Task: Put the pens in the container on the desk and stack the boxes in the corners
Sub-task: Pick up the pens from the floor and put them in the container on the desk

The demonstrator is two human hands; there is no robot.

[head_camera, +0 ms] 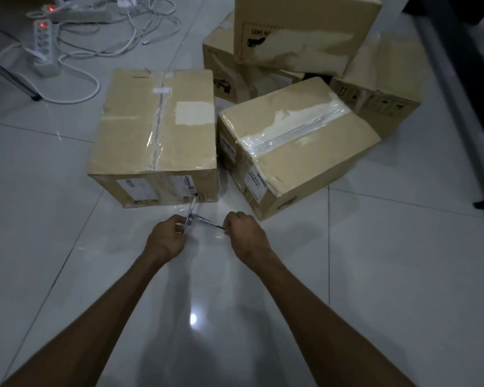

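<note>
Low over the shiny white floor, the left hand grips 1 thin pen and the right hand pinches another pen, just before 2 taped boxes, with more boxes and blurry power strips behind.

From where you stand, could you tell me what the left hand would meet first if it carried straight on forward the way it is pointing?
Probably the near face of the left cardboard box: the left hand, holding a pen, points at it, though depth is uncertain.

The top box runs off the upper edge, hiding much of the box beneath; its print is blurred.
</note>
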